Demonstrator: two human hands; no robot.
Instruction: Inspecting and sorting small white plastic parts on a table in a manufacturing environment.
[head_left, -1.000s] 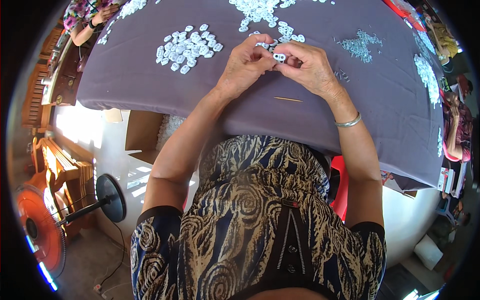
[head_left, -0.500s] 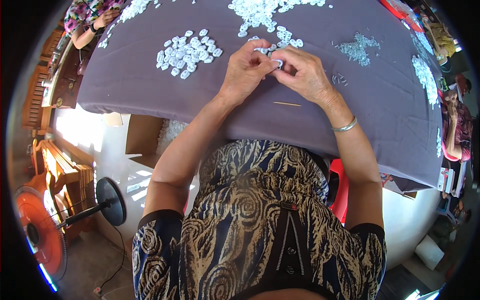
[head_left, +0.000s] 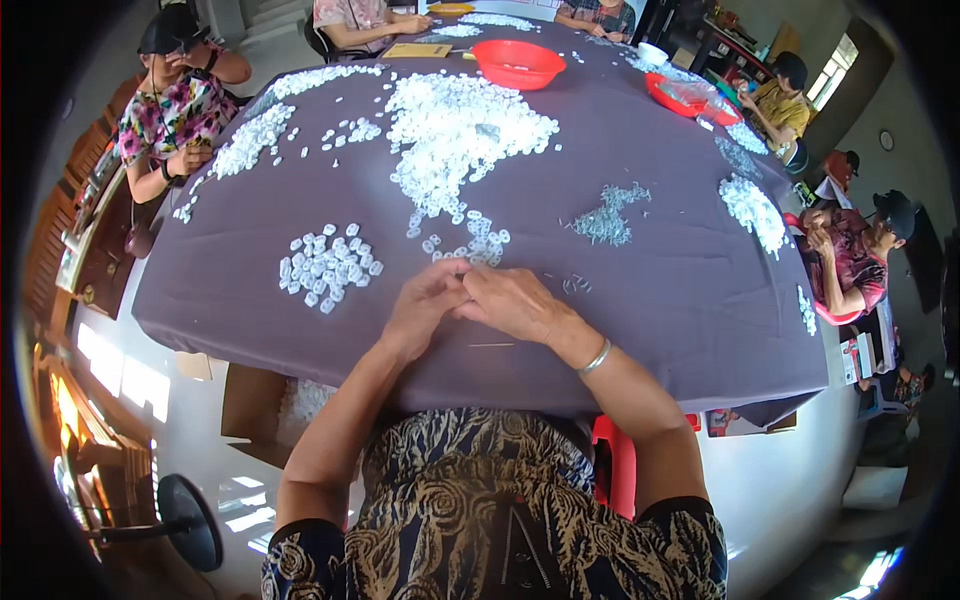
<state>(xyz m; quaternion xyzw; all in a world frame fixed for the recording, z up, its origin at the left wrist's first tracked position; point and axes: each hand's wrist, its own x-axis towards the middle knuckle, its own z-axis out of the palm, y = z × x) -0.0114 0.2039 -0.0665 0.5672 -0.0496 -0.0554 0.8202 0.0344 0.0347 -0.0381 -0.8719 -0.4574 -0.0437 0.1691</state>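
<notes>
My left hand (head_left: pixel 418 310) and my right hand (head_left: pixel 515 303) meet above the near edge of the dark cloth, fingers pinched together. A small white plastic piece was between their fingertips half a second ago; now the fingers hide it. Just beyond the fingertips lie loose white oval plastic pieces (head_left: pixel 483 240). A separate cluster of the same pieces (head_left: pixel 330 268) is left of my left hand. Right of my right hand are a few thin clear slivers (head_left: pixel 576 285), with a heap of them (head_left: pixel 606 222) farther off. Between my forearms lies a thin wooden stick (head_left: pixel 491 345).
A large heap of white pieces (head_left: pixel 450 130) spreads over the table's middle, with a red basin (head_left: pixel 520 78) behind it. At the far right is a red tray (head_left: pixel 668 100). Other people sit around the table. A cardboard box (head_left: pixel 250 405) stands below the left edge.
The view has tilted up, bringing the far table and people into sight. My hands stay together, and the white piece between them has gone out of sight behind the fingers.
</notes>
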